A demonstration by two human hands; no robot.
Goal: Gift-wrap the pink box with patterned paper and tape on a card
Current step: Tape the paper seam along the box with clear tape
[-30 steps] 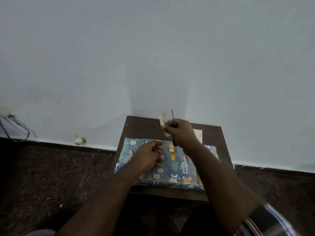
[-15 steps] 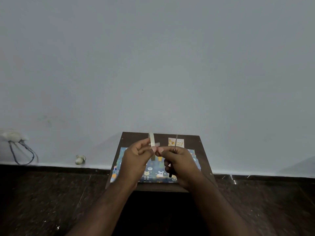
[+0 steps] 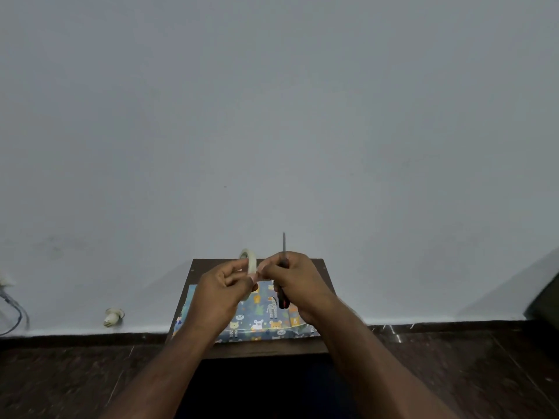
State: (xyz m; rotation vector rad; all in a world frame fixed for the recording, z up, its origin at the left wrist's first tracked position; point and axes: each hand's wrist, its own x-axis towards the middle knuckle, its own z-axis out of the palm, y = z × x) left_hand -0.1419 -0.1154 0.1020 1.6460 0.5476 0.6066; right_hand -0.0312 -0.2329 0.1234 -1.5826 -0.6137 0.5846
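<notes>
My left hand [image 3: 222, 290] grips the tape roll [image 3: 250, 263], held upright on its edge. My right hand [image 3: 295, 281] is just beside it, fingertips touching the roll's edge, while its curled fingers clutch the scissors [image 3: 283, 285], blades pointing up past my knuckles. Below both hands, the box wrapped in animal-print paper [image 3: 266, 317] lies flat on the small dark table [image 3: 266, 349]. Beyond my hands rises a plain wall [image 3: 272, 116].
</notes>
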